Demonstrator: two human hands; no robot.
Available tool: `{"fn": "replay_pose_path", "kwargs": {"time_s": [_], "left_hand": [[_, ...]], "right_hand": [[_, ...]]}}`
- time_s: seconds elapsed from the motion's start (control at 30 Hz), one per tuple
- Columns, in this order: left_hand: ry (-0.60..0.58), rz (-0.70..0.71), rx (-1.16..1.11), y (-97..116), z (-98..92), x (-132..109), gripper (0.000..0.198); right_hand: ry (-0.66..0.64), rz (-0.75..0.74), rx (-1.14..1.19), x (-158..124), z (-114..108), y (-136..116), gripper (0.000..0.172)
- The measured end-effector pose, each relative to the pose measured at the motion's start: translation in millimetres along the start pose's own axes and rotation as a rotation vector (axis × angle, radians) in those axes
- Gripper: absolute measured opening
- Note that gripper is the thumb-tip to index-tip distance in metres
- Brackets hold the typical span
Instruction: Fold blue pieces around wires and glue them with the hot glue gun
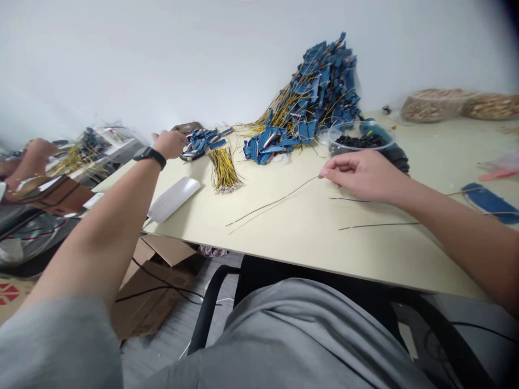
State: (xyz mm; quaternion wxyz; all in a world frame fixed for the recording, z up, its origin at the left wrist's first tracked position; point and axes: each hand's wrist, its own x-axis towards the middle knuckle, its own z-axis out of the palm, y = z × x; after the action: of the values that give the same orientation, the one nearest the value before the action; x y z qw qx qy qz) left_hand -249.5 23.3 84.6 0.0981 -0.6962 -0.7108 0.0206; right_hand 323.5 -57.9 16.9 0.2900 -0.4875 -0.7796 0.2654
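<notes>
Left hand [168, 143] at blue connectors [200, 142]; right hand [363, 175] pinching a thin black wire [275, 201].

Left hand curled, grip impossible to tell, just beside the connectors on the bench [324, 254]. Right of it, a yellow wire bundle [225, 170], then a heap of blue-connector harnesses [316, 92]. Just behind the right hand, a clear bowl of black pieces [359, 139]. Right fingertips [329, 172] together on the wire's end.
</notes>
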Motion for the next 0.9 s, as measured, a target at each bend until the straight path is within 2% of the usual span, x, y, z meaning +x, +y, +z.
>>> {"fn": "replay_pose_path", "kwargs": {"time_s": [0.07,0.17,0.3,0.43,0.53,0.57,0.63,0.67,0.73,0.8,0.9], "left_hand": [[0.01,-0.089,0.025,-2.0,14.7,-3.1,0.041],[-0.02,-0.141,0.027,1.7,31.0,6.1,0.04],[-0.038,-0.179,0.023,5.9,39.4,16.7,0.037],[0.017,-0.217,0.028,10.3,28.1,9.0,0.033],[0.141,-0.246,-0.009,26.8,6.3,3.4,0.05],[0.191,-0.232,-0.035,37.7,-2.1,2.1,0.054],[0.289,-0.126,-0.12,70.1,-17.6,-2.3,0.049],[0.326,-0.034,-0.164,91.6,-23.7,-6.3,0.044],[0.379,0.297,-0.351,142.9,-30.4,-18.1,0.031],[0.327,0.585,-0.481,199.6,-27.8,-32.0,0.022],[0.275,0.851,-0.59,274.4,-8.5,-45.8,0.02]], "right_hand": [[-0.013,0.003,-0.003,-1.2,-0.1,-2.4,0.028],[-0.024,0.025,-0.011,-3.1,-0.3,-5.0,0.028],[-0.011,0.064,-0.03,-3.9,-0.7,-4.7,0.025],[-0.017,0.054,-0.007,-3.3,-0.6,-4.3,0.021],[-0.016,0.05,0.002,-3.6,-0.7,-9.8,0.021],[-0.019,0.05,0.01,-3.8,-0.9,-12.3,0.021],[-0.024,0.048,0.043,-3.8,-1.6,-16.7,0.02],[-0.028,0.047,0.062,-3.8,-2.4,-18.2,0.018],[-0.04,0.039,0.097,-4.4,-4.8,-20.0,0.014],[-0.064,0.02,0.126,-6.1,-8.6,-21.0,0.018],[-0.087,0.003,0.19,-9.6,-15.2,-23.4,0.032]]}}
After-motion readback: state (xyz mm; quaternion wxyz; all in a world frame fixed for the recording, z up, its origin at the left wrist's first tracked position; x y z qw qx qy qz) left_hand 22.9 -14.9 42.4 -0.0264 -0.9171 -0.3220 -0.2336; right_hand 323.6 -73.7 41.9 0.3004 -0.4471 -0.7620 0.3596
